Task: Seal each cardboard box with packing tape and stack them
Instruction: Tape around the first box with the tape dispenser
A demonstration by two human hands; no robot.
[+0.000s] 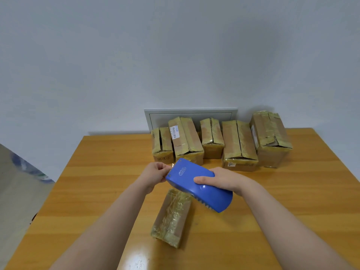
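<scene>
A blue tape dispenser (196,183) is held above the wooden table (97,172); my right hand (222,181) grips its body from the right. My left hand (157,172) pinches the tape end at the dispenser's toothed front edge. Below the dispenser lies a small cardboard box (172,217), its top covered with wrinkled clear tape. Several cardboard boxes wrapped in yellowish tape stand in a row at the table's far edge, among them a labelled box (185,139) and a larger box (271,137) at the right.
A grey wall panel (191,114) sits behind the row of boxes. The white wall rises beyond the table. The floor shows at the left, past the table's edge.
</scene>
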